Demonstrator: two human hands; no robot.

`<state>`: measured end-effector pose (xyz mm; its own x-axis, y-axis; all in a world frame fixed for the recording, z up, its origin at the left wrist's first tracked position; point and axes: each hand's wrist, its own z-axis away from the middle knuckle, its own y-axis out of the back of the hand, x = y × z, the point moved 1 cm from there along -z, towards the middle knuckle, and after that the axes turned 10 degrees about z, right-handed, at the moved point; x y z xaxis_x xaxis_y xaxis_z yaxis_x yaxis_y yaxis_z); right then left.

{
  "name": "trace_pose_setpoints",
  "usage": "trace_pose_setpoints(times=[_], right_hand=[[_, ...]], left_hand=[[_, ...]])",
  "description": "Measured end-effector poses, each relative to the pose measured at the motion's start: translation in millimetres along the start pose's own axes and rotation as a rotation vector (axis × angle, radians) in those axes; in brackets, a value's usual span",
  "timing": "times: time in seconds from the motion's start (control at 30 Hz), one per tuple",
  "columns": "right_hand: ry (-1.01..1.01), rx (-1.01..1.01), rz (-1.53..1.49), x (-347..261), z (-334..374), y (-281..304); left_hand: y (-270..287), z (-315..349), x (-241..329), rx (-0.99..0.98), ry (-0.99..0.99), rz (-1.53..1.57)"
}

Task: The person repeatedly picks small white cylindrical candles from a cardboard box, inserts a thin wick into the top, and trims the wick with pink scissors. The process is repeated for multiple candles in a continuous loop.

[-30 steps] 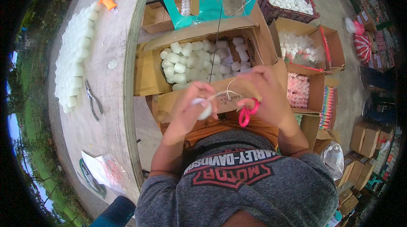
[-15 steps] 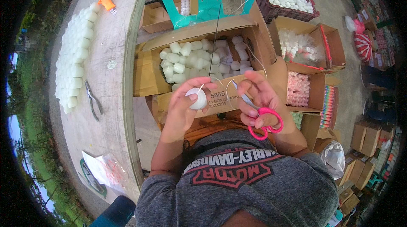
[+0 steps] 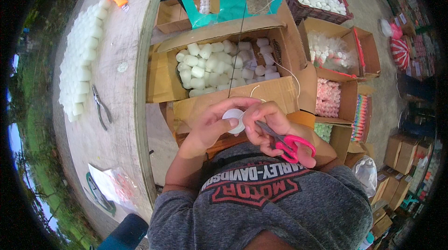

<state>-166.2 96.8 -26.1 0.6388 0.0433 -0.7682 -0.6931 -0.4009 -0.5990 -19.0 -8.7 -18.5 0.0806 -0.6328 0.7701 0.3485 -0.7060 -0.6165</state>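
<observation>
Many white pieces (image 3: 84, 59) already stand in close rows to the left of the open carton (image 3: 196, 110), while a loose heap (image 3: 217, 61) is left inside it. Just before the carton, the left hand (image 3: 207, 121) holds one smooth, round piece (image 3: 229, 114); the right hand (image 3: 270, 119), close against it, holds scissors (image 3: 303, 145) with glossy pink loops. Whether the thin, pale cord (image 3: 253, 90) passes through this piece, I cannot tell

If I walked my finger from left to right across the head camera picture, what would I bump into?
Pliers → round white piece in the left hand → pink-handled scissors in the right hand → pink pieces in a box → multicoloured rows → red-and-white striped bundle.
</observation>
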Motion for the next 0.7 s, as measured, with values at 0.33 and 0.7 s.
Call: trace_pose_setpoints(times=[0.33,0.7], right_hand=[[-0.028,-0.003,-0.137,13.5,-1.8,8.8],[0.010,0.001,-0.134,9.1,-6.3,9.6]], left_hand=[[7.8,4.5,-4.3,0.001,0.136,-0.078],[12.5,-3.0,-7.3,0.005,0.332,0.002]])
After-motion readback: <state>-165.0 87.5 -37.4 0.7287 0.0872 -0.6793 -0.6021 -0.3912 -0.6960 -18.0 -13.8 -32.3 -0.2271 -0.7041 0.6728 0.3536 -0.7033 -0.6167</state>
